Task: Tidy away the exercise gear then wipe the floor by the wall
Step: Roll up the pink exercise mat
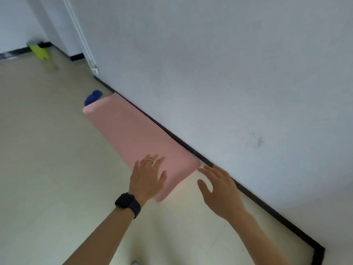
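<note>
Far left, a yellow-green thing (39, 52) lies by the far wall. A blue cloth (92, 96) sits just beyond the pink mat (137, 134) (flat along the black skirting (271, 209)). The left hand (149, 176) is spread-fingered over the mat's near end; the right hand (219, 190) is wide and empty beside its near corner.

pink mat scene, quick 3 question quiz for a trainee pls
1. True or false: the pink mat lies unrolled beside the wall.
2. What sits at the mat's far end? A) blue cloth B) red ball C) white shoe
3. Fill in: the black watch is on the ___ wrist.
Key: 1 true; 2 A; 3 left.
</note>
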The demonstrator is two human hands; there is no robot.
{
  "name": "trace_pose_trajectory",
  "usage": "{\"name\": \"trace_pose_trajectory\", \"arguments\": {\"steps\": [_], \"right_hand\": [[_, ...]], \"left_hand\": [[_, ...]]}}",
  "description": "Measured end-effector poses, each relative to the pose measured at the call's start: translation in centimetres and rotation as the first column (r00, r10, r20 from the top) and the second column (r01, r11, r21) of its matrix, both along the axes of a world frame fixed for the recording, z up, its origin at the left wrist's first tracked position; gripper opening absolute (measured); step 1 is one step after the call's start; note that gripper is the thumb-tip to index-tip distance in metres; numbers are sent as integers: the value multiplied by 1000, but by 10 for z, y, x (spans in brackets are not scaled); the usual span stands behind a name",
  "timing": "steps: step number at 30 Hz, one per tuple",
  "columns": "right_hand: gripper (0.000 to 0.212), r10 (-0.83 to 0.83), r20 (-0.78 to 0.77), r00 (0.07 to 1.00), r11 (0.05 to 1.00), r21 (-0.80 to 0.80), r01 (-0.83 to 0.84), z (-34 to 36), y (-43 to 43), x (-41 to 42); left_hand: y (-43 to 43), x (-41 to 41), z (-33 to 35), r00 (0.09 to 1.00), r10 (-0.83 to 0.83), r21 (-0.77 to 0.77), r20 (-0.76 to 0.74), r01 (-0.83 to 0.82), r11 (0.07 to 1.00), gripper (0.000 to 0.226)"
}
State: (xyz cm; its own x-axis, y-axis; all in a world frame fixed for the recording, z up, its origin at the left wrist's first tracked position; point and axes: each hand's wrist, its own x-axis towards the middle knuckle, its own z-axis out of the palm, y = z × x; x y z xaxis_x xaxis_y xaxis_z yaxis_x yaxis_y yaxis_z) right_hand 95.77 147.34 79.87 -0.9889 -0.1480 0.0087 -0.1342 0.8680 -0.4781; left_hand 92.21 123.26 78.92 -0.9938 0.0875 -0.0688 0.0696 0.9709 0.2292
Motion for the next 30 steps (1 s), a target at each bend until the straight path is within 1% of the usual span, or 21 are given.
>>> {"name": "trace_pose_trajectory", "arguments": {"steps": [6, 9, 11, 15, 19, 23, 26, 30], "right_hand": [[44, 175, -34, 984, 985, 4, -175, 9, -163, -62], [43, 229, -60, 971, 973, 20, -229, 15, -244, -94], [43, 254, -56, 966, 967, 13, -254, 19, -293, -116], [42, 329, -94, 940, 944, 19, -328, 27, -376, -170], [43, 358, -98, 929, 934, 42, -355, 24, -444, -236], [47, 396, -99, 913, 918, 60, -392, 15, -513, -311], [53, 424, -108, 899, 905, 43, -422, 6, -569, -380], [52, 458, -89, 885, 888, -1, -459, 8, -646, -464]], "left_hand": [[-180, -25, 6, 981, 189, -2, -48, -189, 982, 59], [-265, -42, 12, 963, 262, -13, -60, -263, 965, 54], [-316, -53, 17, 950, 305, -4, -67, -306, 952, 54], [-400, -89, 22, 933, 354, 0, -65, -355, 935, 53], [-467, -140, 21, 926, 375, -21, -51, -376, 926, 54], [-535, -211, 16, 917, 397, -39, -37, -398, 917, 54], [-586, -271, 15, 902, 428, -47, -51, -431, 901, 54], [-652, -344, 22, 882, 469, -64, -49, -471, 880, 54]]}}
